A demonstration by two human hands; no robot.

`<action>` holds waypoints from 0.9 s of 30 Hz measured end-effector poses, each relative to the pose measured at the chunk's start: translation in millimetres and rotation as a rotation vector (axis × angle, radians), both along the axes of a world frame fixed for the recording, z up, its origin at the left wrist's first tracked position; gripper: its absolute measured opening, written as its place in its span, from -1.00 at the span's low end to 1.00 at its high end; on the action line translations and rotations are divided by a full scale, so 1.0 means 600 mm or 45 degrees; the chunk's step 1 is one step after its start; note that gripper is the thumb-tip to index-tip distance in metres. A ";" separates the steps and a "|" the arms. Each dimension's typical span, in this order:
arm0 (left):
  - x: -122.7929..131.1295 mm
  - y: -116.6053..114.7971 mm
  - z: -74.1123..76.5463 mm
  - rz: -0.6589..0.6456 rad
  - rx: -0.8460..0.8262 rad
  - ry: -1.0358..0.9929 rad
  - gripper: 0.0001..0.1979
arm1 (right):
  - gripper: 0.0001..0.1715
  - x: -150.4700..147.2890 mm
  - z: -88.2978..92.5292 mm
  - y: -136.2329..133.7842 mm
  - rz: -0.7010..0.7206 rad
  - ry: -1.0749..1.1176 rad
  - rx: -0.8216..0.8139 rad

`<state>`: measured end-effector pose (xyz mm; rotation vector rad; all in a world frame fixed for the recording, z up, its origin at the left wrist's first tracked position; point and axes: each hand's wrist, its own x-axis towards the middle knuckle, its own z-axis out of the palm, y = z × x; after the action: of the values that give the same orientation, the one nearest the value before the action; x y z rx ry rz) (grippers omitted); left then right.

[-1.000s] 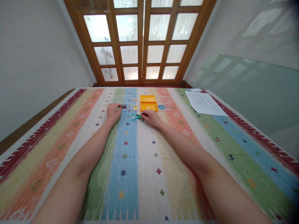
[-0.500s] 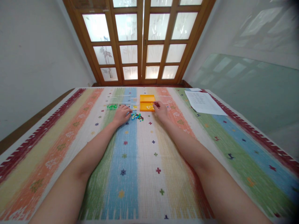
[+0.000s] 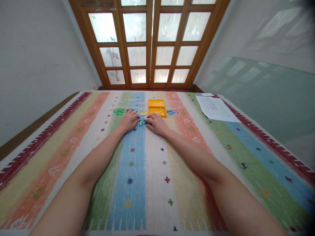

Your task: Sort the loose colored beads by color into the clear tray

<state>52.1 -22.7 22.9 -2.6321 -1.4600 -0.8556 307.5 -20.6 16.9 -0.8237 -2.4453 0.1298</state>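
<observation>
A small heap of mixed blue, green, yellow and dark bits (image 3: 142, 122) lies on the striped cloth between my hands. My left hand (image 3: 129, 120) rests at the heap's left side, fingers loosely bent and apart, with nothing visible in them. From the right, my right hand (image 3: 157, 124) reaches to the heap, its fingertips drawn together on the bits; what they pinch is too small to name. Just behind stands an opened orange box (image 3: 157, 103) with white bits in its near half. Clear boxes beside it hold green bits (image 3: 119, 112), yellow bits (image 3: 143, 112) and blue bits (image 3: 171, 112).
Dark bits (image 3: 128, 111) show in a clear box behind my left hand. A printed sheet of paper (image 3: 216, 108) lies at the right rear of the table. Beyond the striped tablecloth (image 3: 152, 183) are wooden glass-paned doors (image 3: 151, 49).
My right hand has moved left and nearer, from the orange box's right side to the heap, uncovering the blue bits. My left hand has stayed beside the heap.
</observation>
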 end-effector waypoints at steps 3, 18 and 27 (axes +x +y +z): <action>-0.001 0.001 -0.001 0.007 0.002 -0.001 -0.80 | -0.78 -0.001 0.003 -0.006 0.054 -0.044 0.027; -0.001 0.002 -0.003 -0.015 0.005 0.021 -0.80 | -0.83 -0.012 0.001 -0.013 0.179 -0.027 0.031; 0.003 0.001 -0.005 -0.089 -0.023 0.092 -0.79 | -0.88 0.018 0.004 0.017 0.027 0.241 -0.054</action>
<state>53.6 -22.4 20.2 -2.7117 -1.3735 -0.7468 318.0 -10.4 19.3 -0.7673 -2.2807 0.2566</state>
